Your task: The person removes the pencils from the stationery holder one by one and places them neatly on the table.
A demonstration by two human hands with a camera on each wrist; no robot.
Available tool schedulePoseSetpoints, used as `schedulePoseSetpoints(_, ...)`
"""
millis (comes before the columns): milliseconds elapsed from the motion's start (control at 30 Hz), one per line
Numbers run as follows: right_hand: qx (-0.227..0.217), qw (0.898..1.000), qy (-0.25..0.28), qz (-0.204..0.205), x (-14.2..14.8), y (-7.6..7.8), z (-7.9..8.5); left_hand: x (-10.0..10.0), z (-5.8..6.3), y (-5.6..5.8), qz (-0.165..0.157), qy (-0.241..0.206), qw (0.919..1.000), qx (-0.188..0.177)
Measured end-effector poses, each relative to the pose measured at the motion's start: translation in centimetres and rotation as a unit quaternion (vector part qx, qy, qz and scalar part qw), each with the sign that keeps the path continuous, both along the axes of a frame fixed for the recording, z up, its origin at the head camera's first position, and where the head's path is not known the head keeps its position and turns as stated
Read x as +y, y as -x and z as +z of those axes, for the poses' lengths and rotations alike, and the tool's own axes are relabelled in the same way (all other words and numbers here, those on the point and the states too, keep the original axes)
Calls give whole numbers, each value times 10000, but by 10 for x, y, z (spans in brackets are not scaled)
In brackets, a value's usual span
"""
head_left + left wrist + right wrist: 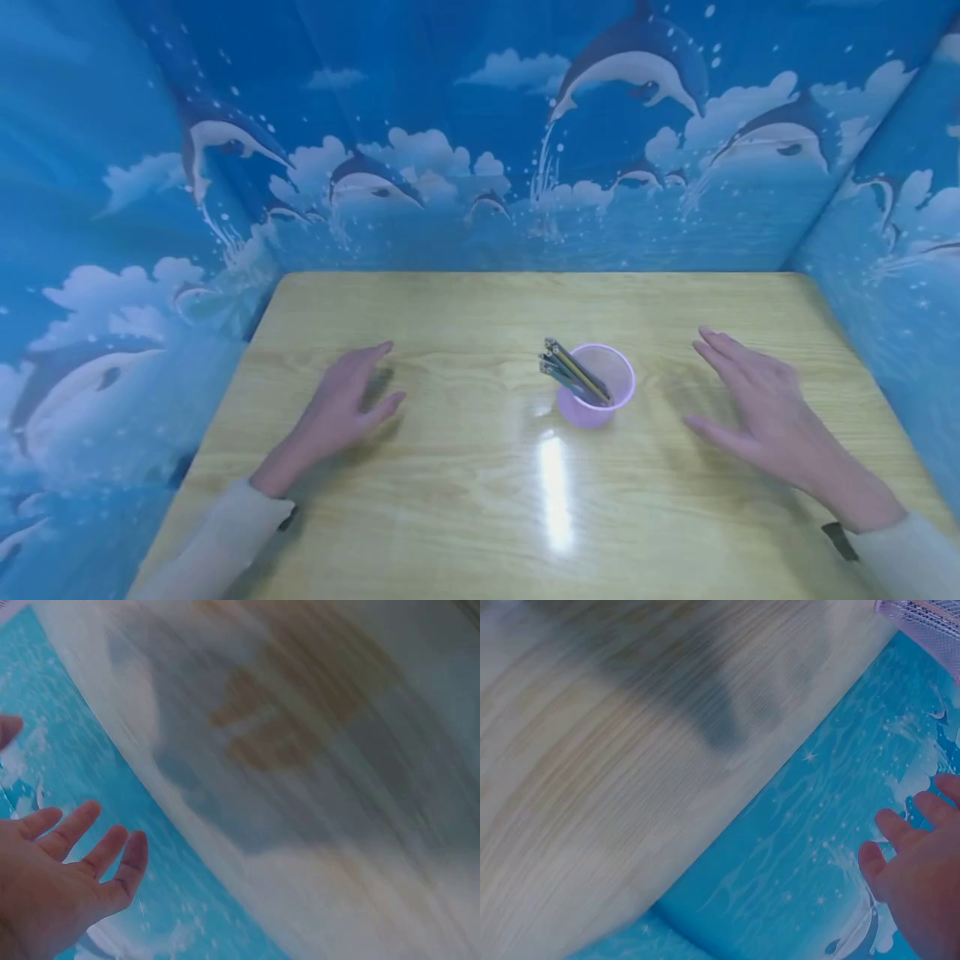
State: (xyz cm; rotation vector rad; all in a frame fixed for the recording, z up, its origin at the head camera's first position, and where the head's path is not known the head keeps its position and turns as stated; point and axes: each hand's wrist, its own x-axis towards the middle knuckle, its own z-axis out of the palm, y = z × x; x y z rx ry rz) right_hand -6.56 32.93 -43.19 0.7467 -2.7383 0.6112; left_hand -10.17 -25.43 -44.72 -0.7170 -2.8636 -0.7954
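Observation:
A pink-purple mesh pen cup [588,414] stands on the wooden table, right of the middle in the head view. Several pencils [573,372], dark with one yellow, lean together in it toward the left, their ends above the rim. My right hand [765,417] is held apart from the cup on its right side, fingers extended and thumb spread. On the left of the table, my left hand [337,408] has its fingers extended and thumb apart, touching no object. In the right wrist view part of the mesh cup [922,622] shows at the top corner.
The light wooden table [450,500] ends at a blue dolphin-printed backdrop [450,192] behind it and on both sides. A bright light reflection [555,492] lies on the tabletop in front of the cup.

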Motion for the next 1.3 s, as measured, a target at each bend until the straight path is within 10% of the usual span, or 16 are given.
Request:
schedulePoseSetpoints(467,-1079,9871,1113,406,-52,8,2,69,-2,-6,-292,-2223,9606,-1644)
schedulePoseSetpoints(1300,-1718,9666,1784,657,-100,29,-8,172,14,11,-891,-4020,8914,-1894)
